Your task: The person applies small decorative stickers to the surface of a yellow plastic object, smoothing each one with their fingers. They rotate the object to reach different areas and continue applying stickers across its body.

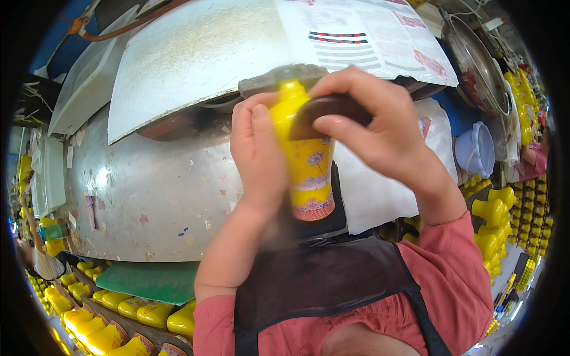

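Note:
A glossy yellow vase [306,169] with a purple lotus picture and a patterned band round its base is in front of me, its narrow neck pointing away. My left hand [258,151] is closed against its left side, steadying it near the shoulder. Between the thumb and fingers of my right hand [383,121] is a dark brown, flat, rounded scraper [326,113], its edge against the upper body of the vase. Part of the vase is hidden behind the scraper, and both hands are slightly blurred. Beneath the base lies a black pad [339,204].
A grey rumpled cloth [252,88] lies beyond the vase's mouth. The metal table [154,202] carries paper scraps; printed decal sheets [356,44] lie on a white board [178,65]. A pale blue bucket [475,151] stands right. Several yellow vases [136,308] line the lower left.

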A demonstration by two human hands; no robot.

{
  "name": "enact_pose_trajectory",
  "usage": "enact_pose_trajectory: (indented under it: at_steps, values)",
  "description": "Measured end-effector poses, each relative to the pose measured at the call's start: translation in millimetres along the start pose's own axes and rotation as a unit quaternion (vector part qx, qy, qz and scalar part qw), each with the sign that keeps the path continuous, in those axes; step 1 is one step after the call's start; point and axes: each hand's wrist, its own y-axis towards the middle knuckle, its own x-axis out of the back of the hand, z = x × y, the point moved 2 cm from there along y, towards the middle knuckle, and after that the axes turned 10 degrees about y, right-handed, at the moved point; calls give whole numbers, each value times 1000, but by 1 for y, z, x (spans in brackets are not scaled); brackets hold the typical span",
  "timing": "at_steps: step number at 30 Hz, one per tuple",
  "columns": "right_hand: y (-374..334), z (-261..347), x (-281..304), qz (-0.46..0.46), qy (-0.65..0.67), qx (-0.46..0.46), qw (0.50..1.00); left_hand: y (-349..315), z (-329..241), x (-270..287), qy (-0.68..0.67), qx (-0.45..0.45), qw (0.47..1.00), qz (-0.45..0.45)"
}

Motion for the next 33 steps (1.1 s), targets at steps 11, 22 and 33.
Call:
enact_pose_trajectory:
  at_steps: [11,22,33]
  values:
    - [25,-10,-2,-21,-183,32,982,1,-8,-4,51,-33,998,23]
    - [-33,22,-23,87,-204,291,931,16,-12,-2,-198,120,973,13]
    - [-22,-18,-3,-72,-291,163,940,2,-7,-3,115,-34,992,31]
